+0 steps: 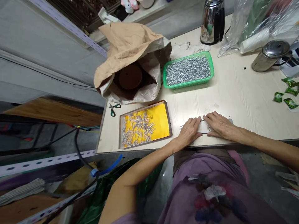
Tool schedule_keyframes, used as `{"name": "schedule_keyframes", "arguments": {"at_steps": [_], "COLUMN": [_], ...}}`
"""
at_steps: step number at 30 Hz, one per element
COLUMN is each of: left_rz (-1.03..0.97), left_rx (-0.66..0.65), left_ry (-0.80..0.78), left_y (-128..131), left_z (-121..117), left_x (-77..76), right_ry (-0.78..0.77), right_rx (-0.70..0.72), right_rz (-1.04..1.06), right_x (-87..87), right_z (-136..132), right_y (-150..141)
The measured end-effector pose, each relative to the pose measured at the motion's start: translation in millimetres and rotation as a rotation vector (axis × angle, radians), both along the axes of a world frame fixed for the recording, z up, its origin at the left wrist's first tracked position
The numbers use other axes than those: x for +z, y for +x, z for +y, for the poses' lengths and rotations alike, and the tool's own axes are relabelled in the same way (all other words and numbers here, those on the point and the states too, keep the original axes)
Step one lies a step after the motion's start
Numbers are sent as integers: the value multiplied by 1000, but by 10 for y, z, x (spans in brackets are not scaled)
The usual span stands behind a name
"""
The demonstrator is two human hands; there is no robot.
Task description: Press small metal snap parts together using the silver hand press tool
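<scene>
On the table near its front edge lies a flat, pale rectangular piece (203, 127) with thin dark edges; its kind is not clear. My left hand (189, 131) closes over its left end, thumb at the near edge and fingers at the far one. Over the right part, my right hand (219, 125) grips in the same way. The two hands are a short gap apart and cover most of the piece. Left of them, a shallow tray (170, 119) with a yellow lining (161, 119) holds many small silvery metal pins (140, 126).
A green basket (189, 84) full of similar pins stands farther back. Beside it is a large open paper sack (130, 40). Scissors (113, 109) lie at the left. A kettle (211, 25), a metal pot (268, 57), plastic bags (257, 25) and green wrapped packets (291, 102) occupy the right.
</scene>
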State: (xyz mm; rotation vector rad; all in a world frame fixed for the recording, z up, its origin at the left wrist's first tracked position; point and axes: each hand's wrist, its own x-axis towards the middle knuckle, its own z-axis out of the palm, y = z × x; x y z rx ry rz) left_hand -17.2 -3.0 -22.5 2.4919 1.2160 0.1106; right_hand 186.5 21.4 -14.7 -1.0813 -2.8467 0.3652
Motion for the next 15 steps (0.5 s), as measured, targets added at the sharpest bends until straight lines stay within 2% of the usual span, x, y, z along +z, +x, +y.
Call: {"name": "schedule_keyframes", "arguments": {"at_steps": [5, 11, 15], "left_rz": [56, 14, 6], "left_rx": [9, 57, 74], "left_ry": [-42, -55, -32], "left_y": [25, 56, 35], "left_z": [-27, 4, 27], "left_x": [51, -10, -46], "right_ry": [38, 80, 68], "right_rx": [4, 36, -3], "right_rz": [-31, 78, 67], "right_x": [-6, -145, -145], "right_z": [-71, -68, -30], "right_y": [-44, -83, -81]}}
